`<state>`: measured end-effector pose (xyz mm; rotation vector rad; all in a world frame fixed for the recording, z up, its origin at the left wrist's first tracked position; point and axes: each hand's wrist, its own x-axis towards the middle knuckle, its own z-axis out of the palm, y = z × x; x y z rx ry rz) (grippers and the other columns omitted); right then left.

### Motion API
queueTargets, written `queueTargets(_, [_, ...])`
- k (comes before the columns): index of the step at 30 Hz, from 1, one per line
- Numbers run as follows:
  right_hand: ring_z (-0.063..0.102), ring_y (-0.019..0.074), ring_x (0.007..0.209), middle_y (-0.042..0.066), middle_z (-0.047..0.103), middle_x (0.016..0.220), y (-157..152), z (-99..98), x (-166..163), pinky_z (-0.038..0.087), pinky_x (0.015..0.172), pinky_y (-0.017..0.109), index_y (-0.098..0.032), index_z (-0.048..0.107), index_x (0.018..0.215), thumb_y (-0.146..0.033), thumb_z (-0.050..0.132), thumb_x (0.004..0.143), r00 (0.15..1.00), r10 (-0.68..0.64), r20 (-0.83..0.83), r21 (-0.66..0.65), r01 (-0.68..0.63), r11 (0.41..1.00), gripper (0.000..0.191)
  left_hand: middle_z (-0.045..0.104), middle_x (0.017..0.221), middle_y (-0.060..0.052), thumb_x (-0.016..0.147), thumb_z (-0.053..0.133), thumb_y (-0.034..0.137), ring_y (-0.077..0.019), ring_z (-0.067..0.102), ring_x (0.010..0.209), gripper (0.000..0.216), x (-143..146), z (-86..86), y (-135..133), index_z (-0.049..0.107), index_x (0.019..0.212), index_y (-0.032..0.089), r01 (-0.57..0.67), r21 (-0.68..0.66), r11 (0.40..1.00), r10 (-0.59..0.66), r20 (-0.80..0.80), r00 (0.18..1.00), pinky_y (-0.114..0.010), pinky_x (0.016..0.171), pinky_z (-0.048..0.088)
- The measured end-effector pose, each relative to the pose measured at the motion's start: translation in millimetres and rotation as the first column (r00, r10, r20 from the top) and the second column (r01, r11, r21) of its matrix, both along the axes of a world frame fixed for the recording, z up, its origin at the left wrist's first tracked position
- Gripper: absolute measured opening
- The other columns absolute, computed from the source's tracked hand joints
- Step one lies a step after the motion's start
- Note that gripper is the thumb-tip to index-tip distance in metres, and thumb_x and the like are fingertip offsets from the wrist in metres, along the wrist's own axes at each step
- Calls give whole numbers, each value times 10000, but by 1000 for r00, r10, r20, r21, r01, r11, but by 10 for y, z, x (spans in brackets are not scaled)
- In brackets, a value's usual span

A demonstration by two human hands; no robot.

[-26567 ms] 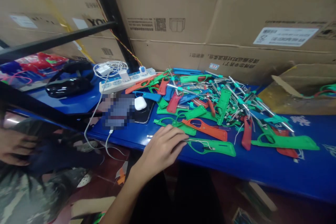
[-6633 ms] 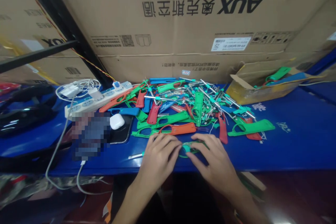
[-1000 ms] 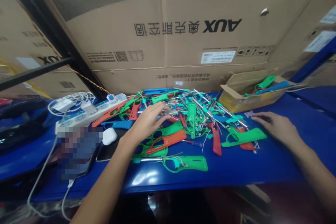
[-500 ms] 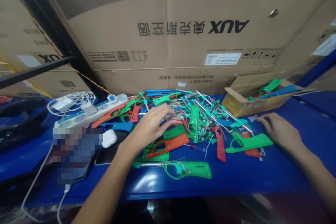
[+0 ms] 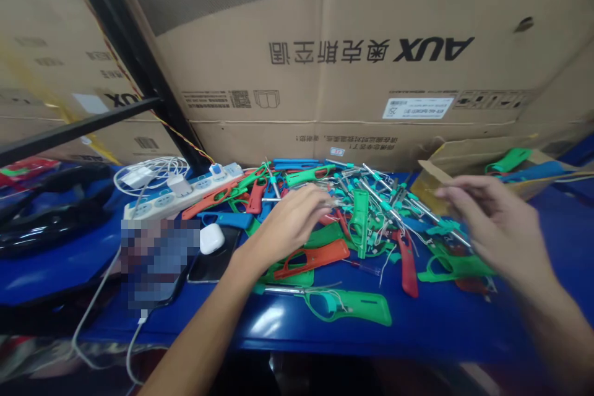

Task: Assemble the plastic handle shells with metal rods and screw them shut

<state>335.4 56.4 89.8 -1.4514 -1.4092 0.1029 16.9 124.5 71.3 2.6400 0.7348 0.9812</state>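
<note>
The right hand (image 5: pixel 492 226) had lifted off the desk (image 5: pixel 464 328), blurred and loosely curled, its hold impossible to tell, while the left hand (image 5: pixel 290 223) stayed over the pile of coloured handles (image 5: pixel 361 216), fingertips pinching a small pale part (image 5: pixel 335 202).

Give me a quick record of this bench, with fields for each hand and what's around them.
Left hand: fingertips in the pile of coloured plastic handles; hold unclear
Right hand: raised over the pile's right side, fingers spread, blurred
Nearest edge: green handle lying apart
Left of pile: power strip, white earbud case
Right rear: cardboard box
Surface: blue table
</note>
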Motion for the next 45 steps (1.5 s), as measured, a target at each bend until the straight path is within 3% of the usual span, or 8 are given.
queueTargets(4, [731, 208, 946, 59, 771, 983, 311, 60, -541, 545, 867, 344, -232, 688, 1087, -359, 619, 989, 896, 443, 35, -76, -440, 895, 174, 685, 1026, -58, 1102, 370, 306, -196, 650, 907, 211, 7, 2, -76, 523, 1201, 200, -74, -133, 988, 76, 13, 997, -369, 810, 513])
queueTargets(7, [734, 190, 939, 24, 771, 959, 435, -54, -787, 553, 867, 329, -243, 654, 1172, -344, 645, 989, 820, 566, -88, -43, -571, 820, 209, 719, 1035, -69, 1085, 430, 381, -199, 695, 903, 267, 31, -8, -111, 464, 1272, 193, -61, -210, 976, 72, 45, 996, -351, 787, 538])
queueTargets(11, [720, 175, 846, 10, 758, 908, 392, -204, -908, 570, 778, 299, -245, 734, 949, -340, 710, 935, 817, 547, -184, -42, -563, 826, 99, 741, 1094, -99, 1085, 434, 414, -220, 728, 942, 261, 68, -7, -106, 521, 1173, 185, -62, -150, 987, 63, -1, 998, -342, 764, 554])
queueTargets(17, [725, 182, 877, 8, 769, 947, 281, -222, -885, 587, 781, 294, -272, 766, 962, -352, 721, 909, 781, 536, -320, -138, -598, 789, 106, 746, 1127, -49, 1087, 462, 353, -175, 733, 943, 211, 71, 43, -111, 586, 1168, 203, 14, -98, 995, -20, -60, 998, -298, 771, 563])
queueTargets(22, [712, 168, 811, -1, 756, 889, 275, -231, -876, 581, 731, 277, -268, 759, 918, -335, 738, 888, 766, 534, -357, -135, -608, 782, 77, 737, 1100, -50, 1084, 465, 361, -175, 725, 968, 234, 69, 28, -106, 605, 1178, 199, 19, -67, 998, -23, -60, 998, -289, 786, 561])
queueTargets(28, [693, 173, 824, 5, 751, 888, 262, -217, -813, 557, 774, 297, -248, 749, 891, -389, 735, 902, 801, 552, -233, -174, -593, 786, 143, 708, 1055, -56, 1087, 436, 375, -174, 694, 947, 307, 66, 44, -108, 647, 1211, 190, 18, 8, 1000, -17, -105, 994, -294, 779, 557])
queueTargets(33, [674, 182, 800, 11, 740, 867, 224, -150, -773, 525, 732, 309, -231, 721, 888, -388, 660, 954, 797, 599, -75, -250, -597, 762, 181, 696, 1072, -53, 1079, 464, 393, -190, 663, 1023, 299, 18, 64, -106, 674, 1193, 213, 22, 8, 1000, -22, -72, 997, -331, 880, 542])
queueTargets(45, [590, 127, 687, -33, 678, 787, 200, -161, -792, 470, 650, 248, -229, 687, 879, -277, 636, 955, 748, 661, 53, -290, -622, 727, 103, 569, 935, -30, 1065, 473, 431, -164, 600, 875, 350, -5, 58, -81, 674, 1249, 212, 57, -33, 998, -60, -112, 992, -283, 757, 484])
